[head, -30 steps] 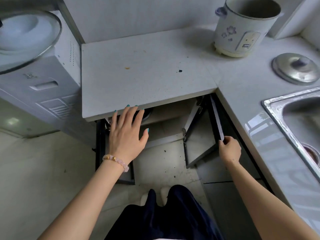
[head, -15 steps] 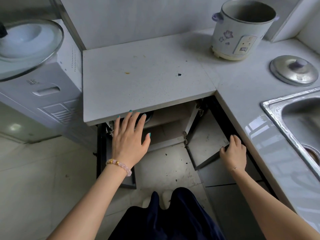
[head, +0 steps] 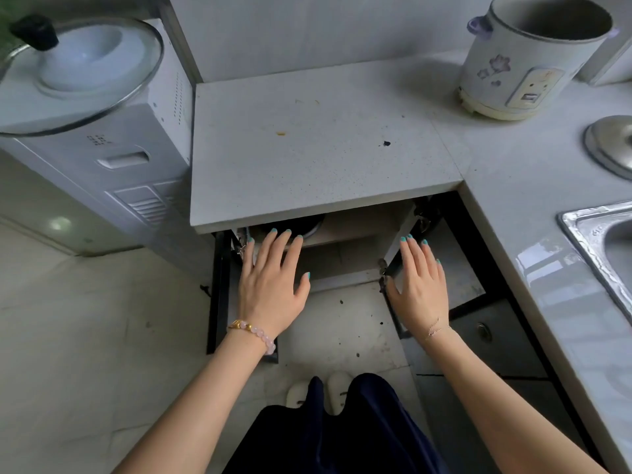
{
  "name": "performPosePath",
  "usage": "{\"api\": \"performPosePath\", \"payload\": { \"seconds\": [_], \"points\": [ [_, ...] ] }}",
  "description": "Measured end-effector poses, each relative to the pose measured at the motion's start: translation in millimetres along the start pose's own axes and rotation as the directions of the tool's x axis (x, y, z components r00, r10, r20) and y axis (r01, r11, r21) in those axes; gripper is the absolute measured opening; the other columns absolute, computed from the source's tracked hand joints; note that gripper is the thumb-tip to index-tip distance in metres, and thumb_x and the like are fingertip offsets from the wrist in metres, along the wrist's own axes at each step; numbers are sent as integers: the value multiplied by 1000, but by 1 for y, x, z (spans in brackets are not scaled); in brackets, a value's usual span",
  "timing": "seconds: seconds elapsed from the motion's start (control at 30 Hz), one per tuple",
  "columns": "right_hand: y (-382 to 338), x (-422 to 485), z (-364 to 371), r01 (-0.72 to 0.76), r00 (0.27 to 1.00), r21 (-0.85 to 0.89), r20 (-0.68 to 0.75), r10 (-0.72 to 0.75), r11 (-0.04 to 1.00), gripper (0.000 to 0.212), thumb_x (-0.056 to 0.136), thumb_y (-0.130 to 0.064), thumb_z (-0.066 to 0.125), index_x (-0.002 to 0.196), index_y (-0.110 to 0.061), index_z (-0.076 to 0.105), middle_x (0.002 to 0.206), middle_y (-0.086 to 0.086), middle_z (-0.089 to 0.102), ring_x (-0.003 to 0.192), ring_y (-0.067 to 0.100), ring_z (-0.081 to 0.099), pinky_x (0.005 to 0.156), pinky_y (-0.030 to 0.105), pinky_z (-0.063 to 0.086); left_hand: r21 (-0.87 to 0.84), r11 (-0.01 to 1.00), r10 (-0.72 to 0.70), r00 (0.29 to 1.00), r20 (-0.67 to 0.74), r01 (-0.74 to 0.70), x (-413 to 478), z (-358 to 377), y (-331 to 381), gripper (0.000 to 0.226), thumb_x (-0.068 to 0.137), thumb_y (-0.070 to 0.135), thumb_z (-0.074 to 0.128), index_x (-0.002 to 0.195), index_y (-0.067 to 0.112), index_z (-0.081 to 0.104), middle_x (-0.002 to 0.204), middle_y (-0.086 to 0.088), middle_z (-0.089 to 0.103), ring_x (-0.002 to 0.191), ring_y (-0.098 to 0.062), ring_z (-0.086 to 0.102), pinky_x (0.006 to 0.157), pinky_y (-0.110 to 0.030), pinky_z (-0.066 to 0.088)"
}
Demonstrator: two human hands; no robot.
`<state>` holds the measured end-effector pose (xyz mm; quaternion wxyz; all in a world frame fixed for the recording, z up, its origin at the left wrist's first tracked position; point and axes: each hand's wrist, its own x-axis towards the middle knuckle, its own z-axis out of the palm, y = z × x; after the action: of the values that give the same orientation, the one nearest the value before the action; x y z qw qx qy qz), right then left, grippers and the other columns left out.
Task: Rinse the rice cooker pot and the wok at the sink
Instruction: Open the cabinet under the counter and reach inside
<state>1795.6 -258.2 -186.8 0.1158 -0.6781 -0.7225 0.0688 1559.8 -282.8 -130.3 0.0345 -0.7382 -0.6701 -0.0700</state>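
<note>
A dark round pan, likely the wok (head: 304,224), shows only as a sliver on the shelf inside the open cabinet, mostly hidden under the counter edge. My left hand (head: 272,285) reaches toward it with fingers straight and spread, holding nothing. My right hand (head: 422,285) is stretched flat toward the cabinet opening, in front of the open right door (head: 458,268), also holding nothing. The white rice cooker (head: 523,59) stands lidless on the counter at the back right. The steel sink (head: 602,241) is at the right edge.
A metal lid (head: 612,145) lies on the counter (head: 325,159) by the sink. To the left stands a white appliance (head: 113,165) with a glass lid (head: 82,73) on top. The left cabinet door (head: 219,285) hangs open. My feet and dark skirt are below.
My right hand let go of the right cabinet door's edge and moved left and forward, fingers now straight. The door swung further open. My left hand stayed at the cabinet opening.
</note>
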Motion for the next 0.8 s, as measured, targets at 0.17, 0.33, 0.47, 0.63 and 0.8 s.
{"api": "performPosePath", "payload": {
  "seconds": [0.17, 0.33, 0.47, 0.63, 0.8],
  "points": [
    [-22, 7, 25, 131, 990, -39, 54, -129, 991, 77, 76, -29, 72, 142, -8, 39, 147, 10, 41, 138, 34, 32, 106, 54, 32, -33, 999, -20, 996, 84, 23, -2, 31, 5, 55, 80, 38, 40, 125, 12, 56, 129, -8, 57, 124, -28, 51, 106, -50, 35],
    [-23, 25, 84, 190, 978, -34, 97, -186, 981, 80, 72, -34, 74, 141, -10, 42, 147, 7, 42, 138, 28, 29, 104, 53, 36, -69, 994, -73, 977, 200, 88, 0, 92, 2, 57, 81, 40, 40, 129, 13, 55, 132, -7, 56, 125, -27, 50, 106, -49, 37],
    [-22, 44, 150, 199, 971, -2, 133, -197, 980, 79, 66, -34, 78, 135, -9, 49, 140, 7, 50, 133, 29, 42, 98, 51, 43, -64, 987, -126, 964, 235, 144, 1, 152, -8, 61, 81, 43, 38, 134, 16, 49, 137, -6, 53, 127, -27, 49, 107, -46, 28],
    [-18, 61, 234, 166, 960, 87, 212, -181, 982, 74, 73, -32, 74, 138, -10, 47, 141, 7, 49, 130, 31, 46, 99, 52, 40, -64, 984, -147, 966, 214, 164, 13, 217, -21, 61, 81, 42, 39, 136, 17, 43, 140, -5, 49, 130, -26, 45, 110, -45, 26],
    [-18, 85, 291, -73, 935, 309, 351, -43, 948, 64, 91, -30, 54, 148, -16, 27, 152, 2, 30, 141, 21, 25, 114, 33, 21, -51, 981, -170, 956, 238, 187, 21, 267, -25, 61, 80, 42, 38, 135, 17, 45, 139, -5, 50, 130, -25, 44, 110, -45, 27]
  ]
}}
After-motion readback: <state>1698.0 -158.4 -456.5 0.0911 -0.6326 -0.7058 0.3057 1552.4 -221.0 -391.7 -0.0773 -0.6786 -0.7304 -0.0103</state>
